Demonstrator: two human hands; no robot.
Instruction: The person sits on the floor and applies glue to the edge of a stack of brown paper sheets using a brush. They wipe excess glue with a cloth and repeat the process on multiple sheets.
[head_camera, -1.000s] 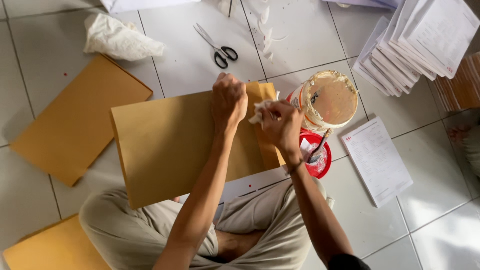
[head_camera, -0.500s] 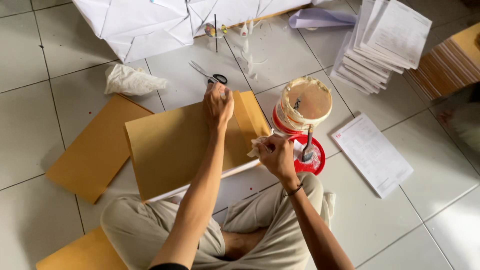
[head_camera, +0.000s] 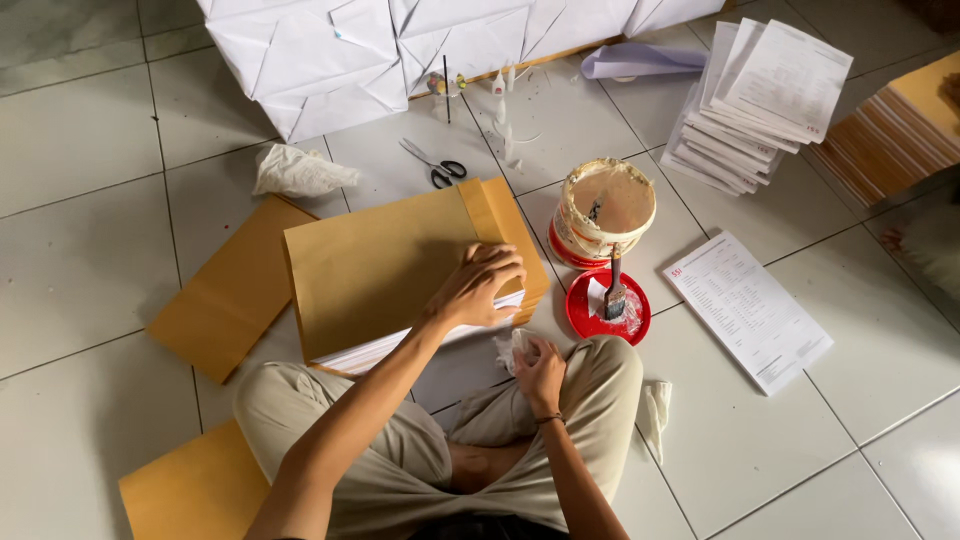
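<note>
The person is sitting cross-legged on the tiled floor (head_camera: 90, 270), and nearest the camera the right hand (head_camera: 540, 372) is resting by the knee, fingers curled closed around a crumpled white rag (head_camera: 512, 348). Just beyond it, the left hand (head_camera: 478, 288) is reaching forward with the forearm stretched out, palm down, fingers bent and pressing on the right edge of the large brown envelope (head_camera: 390, 265), which is lying on a stack of white sheets in front of the knees; it is gripping nothing, only bearing down. Pressing well here likely means rubbing firmly and evenly along the folded flap (head_camera: 500, 225) so the seam is seating flat without wrinkles, with the rag kept ready for squeezed-out paste. To the right, a brush (head_camera: 614, 290) is standing on a red lid (head_camera: 606, 306), with the glue tub (head_camera: 604, 208) behind it. Farther off, scissors (head_camera: 435, 165) and stacked printed sheets (head_camera: 760, 105) are lying.
</note>
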